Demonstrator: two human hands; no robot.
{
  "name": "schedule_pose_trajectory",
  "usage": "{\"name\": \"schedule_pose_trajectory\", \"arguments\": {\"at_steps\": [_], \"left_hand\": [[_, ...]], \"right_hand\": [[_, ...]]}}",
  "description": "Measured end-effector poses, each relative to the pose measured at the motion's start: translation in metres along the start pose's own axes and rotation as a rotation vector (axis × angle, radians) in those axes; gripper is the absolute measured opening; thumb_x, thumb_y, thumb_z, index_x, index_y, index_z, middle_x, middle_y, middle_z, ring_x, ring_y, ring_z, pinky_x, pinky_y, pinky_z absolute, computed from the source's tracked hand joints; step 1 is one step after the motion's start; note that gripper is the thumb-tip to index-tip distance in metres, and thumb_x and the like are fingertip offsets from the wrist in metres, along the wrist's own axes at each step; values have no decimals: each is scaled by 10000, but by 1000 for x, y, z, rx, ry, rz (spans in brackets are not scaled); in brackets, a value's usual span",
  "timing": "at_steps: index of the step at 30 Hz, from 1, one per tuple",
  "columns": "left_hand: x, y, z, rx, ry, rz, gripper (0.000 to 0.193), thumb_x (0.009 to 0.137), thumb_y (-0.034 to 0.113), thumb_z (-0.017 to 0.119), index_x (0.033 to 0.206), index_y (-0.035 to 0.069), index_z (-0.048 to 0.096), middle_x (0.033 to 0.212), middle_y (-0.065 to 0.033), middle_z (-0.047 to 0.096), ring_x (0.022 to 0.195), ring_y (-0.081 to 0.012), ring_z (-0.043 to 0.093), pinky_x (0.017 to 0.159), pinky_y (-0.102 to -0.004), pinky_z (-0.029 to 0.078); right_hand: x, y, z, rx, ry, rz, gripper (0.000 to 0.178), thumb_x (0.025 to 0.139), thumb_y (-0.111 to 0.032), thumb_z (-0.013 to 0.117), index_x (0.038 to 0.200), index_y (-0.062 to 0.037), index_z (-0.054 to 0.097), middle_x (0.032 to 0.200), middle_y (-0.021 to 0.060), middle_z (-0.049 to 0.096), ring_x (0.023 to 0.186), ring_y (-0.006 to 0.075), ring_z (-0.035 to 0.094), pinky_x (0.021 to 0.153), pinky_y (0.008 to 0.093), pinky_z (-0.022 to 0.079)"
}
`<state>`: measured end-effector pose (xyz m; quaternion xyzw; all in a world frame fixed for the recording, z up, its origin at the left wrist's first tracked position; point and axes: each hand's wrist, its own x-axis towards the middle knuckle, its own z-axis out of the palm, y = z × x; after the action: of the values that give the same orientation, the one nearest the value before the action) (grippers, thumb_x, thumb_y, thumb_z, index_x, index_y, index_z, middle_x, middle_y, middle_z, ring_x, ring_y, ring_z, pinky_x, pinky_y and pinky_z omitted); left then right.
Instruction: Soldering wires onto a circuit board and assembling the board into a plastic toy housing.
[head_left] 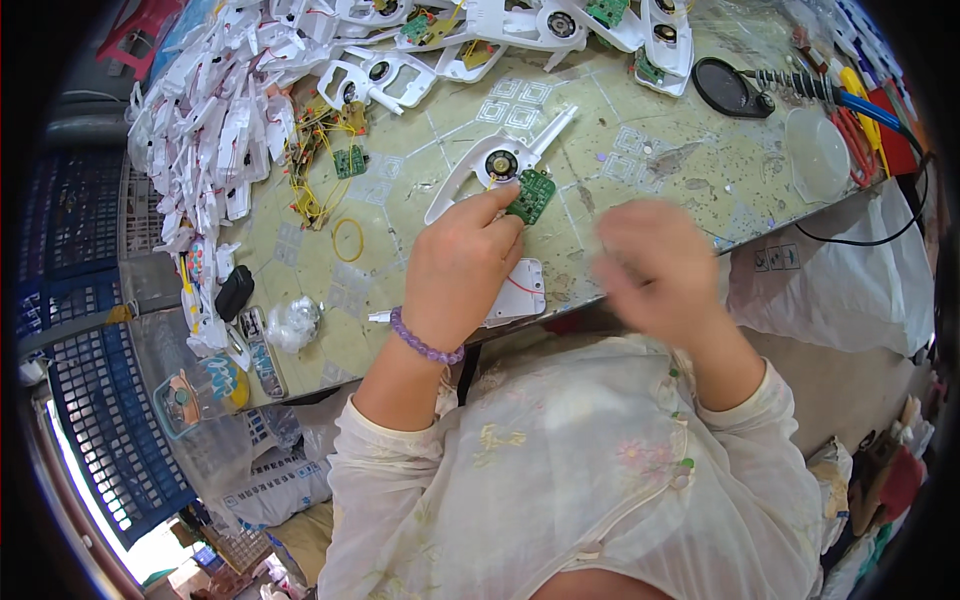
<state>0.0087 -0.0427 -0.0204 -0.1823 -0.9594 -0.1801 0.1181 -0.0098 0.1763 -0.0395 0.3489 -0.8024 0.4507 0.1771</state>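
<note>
My left hand (465,250), with a purple bead bracelet (425,345) at the wrist, is closed on the edge of a green circuit board (536,196). The board lies over the near side of a white plastic housing half (465,170) with a round black speaker (502,163) set in it. Under the left hand's near side, partly hidden, is another white plastic housing part (520,295) with a red wire. My right hand (660,265) hovers by the table's front edge, to the right of the board. Motion smears its fingers, so I cannot tell whether it holds anything.
A large heap of white plastic parts (225,130) covers the table's left. More housings with speakers (500,25) line the back. Wired boards (320,160) and a yellow ring (348,240) lie left of my hand. At right are a soldering iron stand (790,85) and a clear plastic bowl (815,155).
</note>
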Motion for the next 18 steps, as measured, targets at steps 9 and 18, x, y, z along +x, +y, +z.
{"name": "schedule_pose_trajectory", "arguments": {"at_steps": [9,18], "left_hand": [[3,1,1,1,1,-17,54,726,66,644,773,52,667,1035,-51,672,838,-227,644,688,-340,532],[0,1,5,2,-6,-24,55,725,59,642,773,48,667,1034,-55,672,841,-231,644,690,-340,530]], "right_hand": [[31,89,-133,181,923,285,237,823,-110,728,976,18,601,795,13,581,674,47,493,605,200,382],[48,116,-170,-356,680,586,382,832,-387,702,900,-12,691,825,28,641,715,99,544,700,247,419]]}}
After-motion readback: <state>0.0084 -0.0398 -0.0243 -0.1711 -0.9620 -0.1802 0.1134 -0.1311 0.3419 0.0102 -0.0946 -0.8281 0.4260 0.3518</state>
